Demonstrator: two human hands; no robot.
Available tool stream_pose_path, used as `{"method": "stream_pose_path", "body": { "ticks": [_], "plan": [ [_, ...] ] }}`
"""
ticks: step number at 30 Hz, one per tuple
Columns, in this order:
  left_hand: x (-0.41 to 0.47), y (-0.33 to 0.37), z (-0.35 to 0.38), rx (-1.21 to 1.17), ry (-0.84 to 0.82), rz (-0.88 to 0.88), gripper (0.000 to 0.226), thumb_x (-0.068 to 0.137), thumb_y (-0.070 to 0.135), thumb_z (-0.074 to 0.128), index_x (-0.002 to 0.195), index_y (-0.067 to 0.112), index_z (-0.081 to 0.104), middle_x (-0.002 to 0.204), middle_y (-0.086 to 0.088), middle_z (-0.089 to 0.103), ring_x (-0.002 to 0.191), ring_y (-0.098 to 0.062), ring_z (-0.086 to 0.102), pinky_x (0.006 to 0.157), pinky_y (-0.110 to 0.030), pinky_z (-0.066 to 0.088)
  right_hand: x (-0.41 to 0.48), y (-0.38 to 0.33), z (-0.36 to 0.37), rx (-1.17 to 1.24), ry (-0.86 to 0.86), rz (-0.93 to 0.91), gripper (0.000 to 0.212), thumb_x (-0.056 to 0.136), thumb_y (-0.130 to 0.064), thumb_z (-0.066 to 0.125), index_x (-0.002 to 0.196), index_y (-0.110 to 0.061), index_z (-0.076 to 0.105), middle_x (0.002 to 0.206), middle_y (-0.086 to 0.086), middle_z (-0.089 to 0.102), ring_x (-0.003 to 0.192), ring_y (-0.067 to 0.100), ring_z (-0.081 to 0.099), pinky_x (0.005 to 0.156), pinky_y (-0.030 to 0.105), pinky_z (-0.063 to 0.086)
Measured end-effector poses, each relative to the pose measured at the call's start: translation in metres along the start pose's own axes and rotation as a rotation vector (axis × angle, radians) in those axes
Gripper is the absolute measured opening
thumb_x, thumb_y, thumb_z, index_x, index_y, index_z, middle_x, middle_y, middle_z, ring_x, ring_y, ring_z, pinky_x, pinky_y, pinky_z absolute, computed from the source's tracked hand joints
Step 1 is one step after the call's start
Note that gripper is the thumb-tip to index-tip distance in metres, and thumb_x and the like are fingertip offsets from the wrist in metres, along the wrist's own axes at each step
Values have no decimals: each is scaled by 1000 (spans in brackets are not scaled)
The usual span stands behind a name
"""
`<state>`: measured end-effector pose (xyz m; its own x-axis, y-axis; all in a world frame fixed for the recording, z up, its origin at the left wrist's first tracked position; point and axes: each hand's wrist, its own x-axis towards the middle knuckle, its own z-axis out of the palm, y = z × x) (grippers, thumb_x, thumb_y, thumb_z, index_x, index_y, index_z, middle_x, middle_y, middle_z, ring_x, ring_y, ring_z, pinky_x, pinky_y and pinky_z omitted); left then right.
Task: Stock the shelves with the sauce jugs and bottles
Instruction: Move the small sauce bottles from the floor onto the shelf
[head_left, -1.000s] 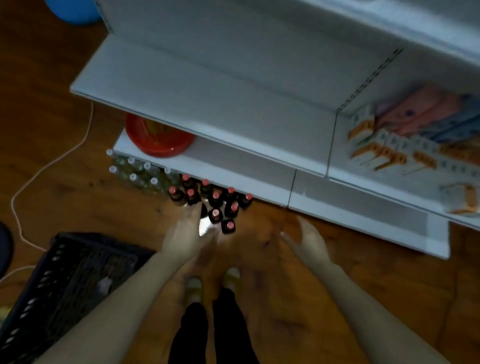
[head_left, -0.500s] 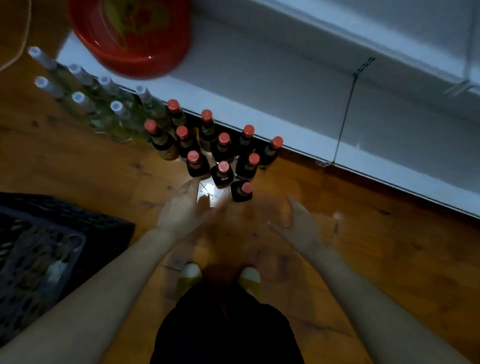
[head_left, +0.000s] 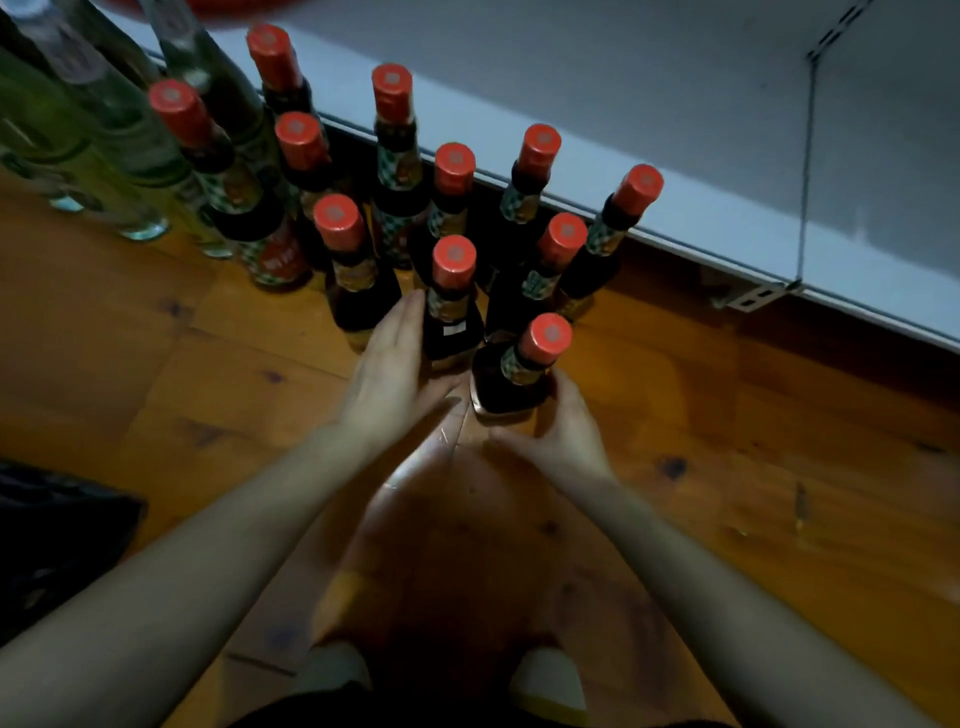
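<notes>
Several dark sauce bottles with red caps (head_left: 395, 171) stand in a cluster on the wooden floor, in front of the white bottom shelf (head_left: 701, 223). My left hand (head_left: 392, 371) lies with straight fingers against the left side of a front bottle (head_left: 451, 322), thumb spread. My right hand (head_left: 563, 431) cups the right side of the nearest bottle (head_left: 511, 374), which stands on the floor. Its fingers run up beside the glass and its thumb is spread below the base. Neither bottle is lifted.
Several clear bottles with pale caps (head_left: 104, 124) stand at the far left of the cluster. A red basin's rim (head_left: 244, 6) shows on the shelf at the top. A black crate (head_left: 52, 545) sits at the left edge. My shoes (head_left: 545, 680) are at the bottom.
The view has dropped much closer to the bottles. Both hands have moved forward from open floor to the two front bottles.
</notes>
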<state>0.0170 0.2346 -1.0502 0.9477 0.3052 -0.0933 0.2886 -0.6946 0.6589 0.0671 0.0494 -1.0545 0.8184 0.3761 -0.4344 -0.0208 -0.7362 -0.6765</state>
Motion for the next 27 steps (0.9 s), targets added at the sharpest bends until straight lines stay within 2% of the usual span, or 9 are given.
{"method": "stream_pose_path", "body": {
  "ticks": [3, 5, 8, 11, 15, 19, 23, 25, 27],
  "plan": [
    [8, -4, 11, 36, 35, 18, 97, 75, 21, 75, 146, 3, 12, 153, -15, 21, 142, -26, 19, 114, -28, 15, 8, 1, 13, 77, 60, -62, 98, 66, -23, 82, 144, -15, 23, 145, 1, 38, 125, 2, 32, 97, 11, 24],
    [11, -8, 15, 46, 70, 41, 95, 75, 17, 75, 146, 4, 13, 151, -14, 25, 141, -25, 21, 113, -28, 17, 11, 2, 17, 123, 91, -84, 98, 66, -21, 82, 144, -13, 23, 144, 2, 38, 124, 2, 32, 94, 7, 23],
    [15, -8, 15, 51, 121, 36, 87, 76, 14, 74, 144, 4, 22, 144, -14, 37, 135, -27, 30, 110, -30, 23, 11, 3, 19, 174, 100, -62, 94, 69, -20, 81, 143, -11, 23, 143, 4, 40, 130, 11, 36, 97, 10, 26],
    [17, -8, 18, 74, 163, 54, 81, 70, 16, 78, 137, 1, 36, 133, -18, 47, 125, -33, 39, 103, -33, 31, 9, 6, 17, 156, 109, -61, 88, 70, -20, 80, 140, -11, 28, 139, 4, 44, 121, 5, 39, 93, 7, 27],
    [16, -9, 25, 107, 194, 35, 77, 64, 20, 82, 128, -2, 45, 123, -23, 49, 116, -38, 44, 94, -36, 36, 6, 20, 11, 111, 138, -58, 89, 70, -23, 80, 140, -10, 28, 141, 6, 42, 130, 17, 39, 100, 16, 29],
    [16, -6, 26, 68, 191, 32, 76, 67, 18, 80, 130, -2, 42, 127, -23, 45, 120, -37, 40, 98, -33, 32, 4, 27, 10, 149, 152, -57, 90, 68, -22, 80, 141, -12, 27, 142, 6, 40, 131, 18, 38, 104, 22, 31],
    [15, -6, 27, -21, 168, 33, 79, 70, 16, 77, 135, -1, 36, 138, -21, 39, 131, -33, 34, 106, -32, 26, 7, 28, 19, 187, 198, -41, 103, 61, -30, 84, 143, -13, 24, 145, 5, 37, 135, 17, 33, 112, 32, 30],
    [15, -8, 29, -72, 149, 29, 81, 72, 16, 76, 138, 1, 32, 142, -19, 37, 134, -31, 32, 110, -36, 28, 8, 27, 24, 188, 247, -53, 100, 61, -28, 84, 141, -12, 26, 143, 5, 39, 133, 16, 35, 108, 26, 30],
    [15, -8, 31, -122, 131, 11, 82, 73, 14, 75, 140, 1, 29, 142, -18, 37, 135, -28, 32, 111, -30, 27, 8, 26, 26, 183, 284, -71, 93, 63, -25, 83, 138, -11, 30, 139, 6, 42, 129, 13, 38, 104, 20, 30]
  ]
}}
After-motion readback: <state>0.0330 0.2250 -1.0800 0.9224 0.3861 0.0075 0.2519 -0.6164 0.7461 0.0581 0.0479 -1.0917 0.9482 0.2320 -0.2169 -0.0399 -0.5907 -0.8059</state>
